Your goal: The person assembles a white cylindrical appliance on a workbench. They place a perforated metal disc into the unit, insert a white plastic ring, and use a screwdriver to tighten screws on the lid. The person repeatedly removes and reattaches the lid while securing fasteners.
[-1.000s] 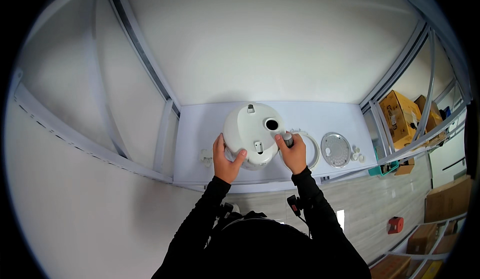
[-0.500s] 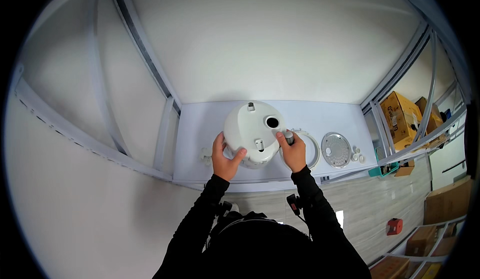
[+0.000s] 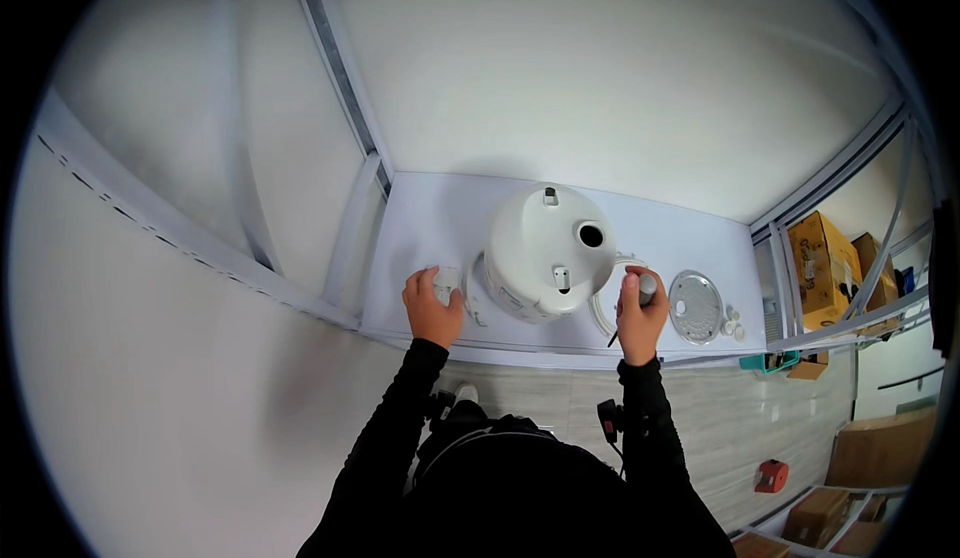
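A white rounded appliance housing point(image 3: 540, 248) stands on the white table, with a dark round hole and two small slotted brackets on its upper face. Away from its left side, my left hand point(image 3: 433, 308) has its thumb and fingers apart around small clear parts point(image 3: 446, 279) on the tabletop. Whether the fingertips touch them I cannot tell. My right hand point(image 3: 640, 320) is closed around a screwdriver point(image 3: 648, 285) with a grey handle, its dark shaft pointing down toward the table's front edge. Beside the housing curves a thin white piece point(image 3: 473, 303), partly hidden.
A white ring point(image 3: 601, 310) lies partly behind my right hand. Farther right are a round perforated disc point(image 3: 696, 308) and several small white caps point(image 3: 733, 324). Metal frame posts flank the table point(image 3: 420, 213). Cardboard boxes point(image 3: 822, 263) and a teal basket point(image 3: 768, 362) are at right.
Both hands have let go of the housing, which now stands on the table. My left hand has moved left to the clear parts; my right hand has drawn right with the screwdriver. The view has shifted.
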Motion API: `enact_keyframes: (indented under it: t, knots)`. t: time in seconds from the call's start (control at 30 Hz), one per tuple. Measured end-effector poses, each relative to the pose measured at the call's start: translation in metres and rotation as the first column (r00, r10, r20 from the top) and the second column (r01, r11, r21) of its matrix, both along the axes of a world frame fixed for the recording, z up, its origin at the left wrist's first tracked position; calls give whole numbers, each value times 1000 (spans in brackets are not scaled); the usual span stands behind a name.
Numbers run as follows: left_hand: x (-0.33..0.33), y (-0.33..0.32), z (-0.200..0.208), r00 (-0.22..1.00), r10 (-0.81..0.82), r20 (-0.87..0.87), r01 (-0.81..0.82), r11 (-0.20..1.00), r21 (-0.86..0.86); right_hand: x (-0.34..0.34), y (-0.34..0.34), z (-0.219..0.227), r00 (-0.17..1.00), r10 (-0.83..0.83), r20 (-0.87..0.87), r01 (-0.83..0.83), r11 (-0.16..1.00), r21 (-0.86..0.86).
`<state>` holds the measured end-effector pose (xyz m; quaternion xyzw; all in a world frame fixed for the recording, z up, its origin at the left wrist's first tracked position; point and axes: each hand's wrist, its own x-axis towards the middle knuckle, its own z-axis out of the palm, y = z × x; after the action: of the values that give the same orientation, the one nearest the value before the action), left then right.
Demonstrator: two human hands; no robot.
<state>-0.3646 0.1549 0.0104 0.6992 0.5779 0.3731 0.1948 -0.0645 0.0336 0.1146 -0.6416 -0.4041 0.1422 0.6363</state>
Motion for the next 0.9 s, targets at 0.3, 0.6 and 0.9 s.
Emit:
enact_keyframes:
  t: [0.3,0.6,0.9]
  knots:
    - [-21,10,-25,979,-59,-193,29,987,-156,-58,-17,71,917,399,-15,-398,917,34]
    - [-18,32,-17,928,-176,-327,104,969,-226,-86,2,66,843,537,-33,-534,842,73]
    - [-35,56,-26,954,-161,-254,137,985,-107,-100,10,65,860,508,-47,-504,861,69]
